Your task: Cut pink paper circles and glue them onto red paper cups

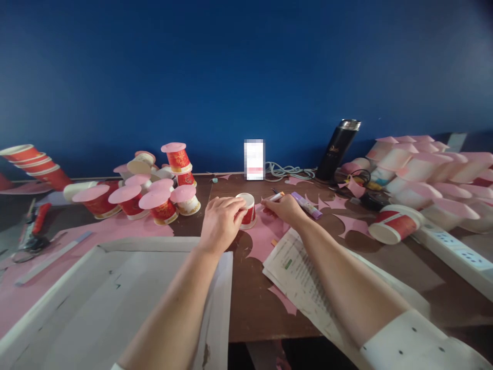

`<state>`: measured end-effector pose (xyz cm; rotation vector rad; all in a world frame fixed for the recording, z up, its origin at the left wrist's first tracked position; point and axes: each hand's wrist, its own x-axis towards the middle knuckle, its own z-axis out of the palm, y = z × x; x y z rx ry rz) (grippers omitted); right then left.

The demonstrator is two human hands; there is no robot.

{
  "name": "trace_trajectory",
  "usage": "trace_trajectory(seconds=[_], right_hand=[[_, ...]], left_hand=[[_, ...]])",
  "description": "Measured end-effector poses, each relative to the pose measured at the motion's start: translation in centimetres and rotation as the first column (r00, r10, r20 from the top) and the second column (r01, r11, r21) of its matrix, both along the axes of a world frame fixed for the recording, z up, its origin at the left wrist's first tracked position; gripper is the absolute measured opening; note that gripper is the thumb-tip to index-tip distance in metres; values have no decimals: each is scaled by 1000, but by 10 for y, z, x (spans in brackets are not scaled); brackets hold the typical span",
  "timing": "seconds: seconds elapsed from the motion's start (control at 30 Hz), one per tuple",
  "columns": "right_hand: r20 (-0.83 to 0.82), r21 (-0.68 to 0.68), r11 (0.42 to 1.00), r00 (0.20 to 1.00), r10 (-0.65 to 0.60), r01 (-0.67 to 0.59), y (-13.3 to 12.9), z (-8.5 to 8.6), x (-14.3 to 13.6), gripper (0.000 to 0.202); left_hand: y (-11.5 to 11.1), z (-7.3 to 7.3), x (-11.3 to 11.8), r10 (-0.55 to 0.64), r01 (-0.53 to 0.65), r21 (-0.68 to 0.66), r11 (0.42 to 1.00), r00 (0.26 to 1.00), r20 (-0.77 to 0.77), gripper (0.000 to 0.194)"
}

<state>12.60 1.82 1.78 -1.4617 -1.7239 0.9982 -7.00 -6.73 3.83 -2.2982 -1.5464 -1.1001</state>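
Note:
A red and white paper cup (250, 217) stands upright on the brown table. My left hand (222, 223) is closed round its left side, thumb and fingers near the rim. Just right of the cup, my right hand (285, 209) is pinched over a pink paper sheet (264, 239) with cut-out edges; whatever its fingertips hold is too small to make out. Beside that hand lie an orange-and-white pen-like stick (276, 196) and a purple tube, apparently a glue stick (308, 205).
Several red cups with pink discs (125, 195) stand at left. Cups with pink tops (419, 169) are piled at right, near a lying cup (396, 224) and a power strip (458, 252). A black flask (337, 151), white box lid (142, 303), printed papers (296, 272) and blue wall surround the workspace.

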Motion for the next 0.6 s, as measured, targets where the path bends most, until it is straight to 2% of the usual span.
trace_trajectory(seconds=[0.2,0.4,0.6], right_hand=[[-53,-20,1000,999,1,-3,4,-1,-8,28],[-76,-48,999,997,12,-16,10,-1,-14,30],[-39,-79,997,999,6,-9,11,9,-19,31]], left_hand=[[-2,2,-1,20,-21,-52,998,999,-28,26],[-6,5,-3,49,-56,-94,994,996,-74,51],[-7,10,-4,52,-60,-119,991,996,-69,52]])
